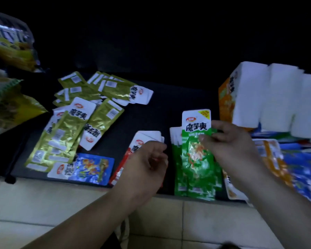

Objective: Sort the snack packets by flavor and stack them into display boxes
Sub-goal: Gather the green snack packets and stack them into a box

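Left hand (pixel 147 164), right hand (pixel 230 142) bare; forearms bare, unsleeved.

Pile of green packets (pixel 196 168) at centre, gold packets (pixel 70 126) scattered left, blue packet (pixel 90 168) and red packets (pixel 118 169) between.

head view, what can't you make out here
Head view only:
- red packets: mostly under the left hand; whether it grips one is unclear.
- white boxes: blurred, cut off by the right edge.
- green pile: count hidden behind the green packet the right hand holds.

The gold packets (pixel 65 139), green packets (pixel 196 159) with white tops, blue packet (pixel 92 168) and red packets (pixel 118 173) contrast with the black mat (pixel 162 108); the box (pixel 226 103) is orange and white.
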